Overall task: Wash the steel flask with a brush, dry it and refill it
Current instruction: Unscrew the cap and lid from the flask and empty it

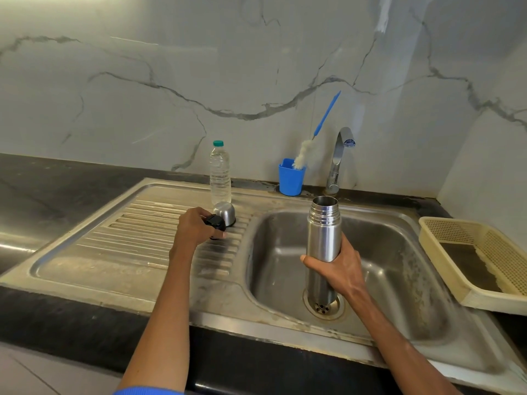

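Two hands busy: right hand wrapped round the open flask over the sink, left hand gripping its black stopper on the drainboard.

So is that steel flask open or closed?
Open: the steel flask shows a bare threaded mouth, and the left hand holds the black stopper.

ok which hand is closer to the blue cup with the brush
Right. The right hand, holding the flask, is below the blue cup. The left hand is farther off, on the drainboard by the black stopper.
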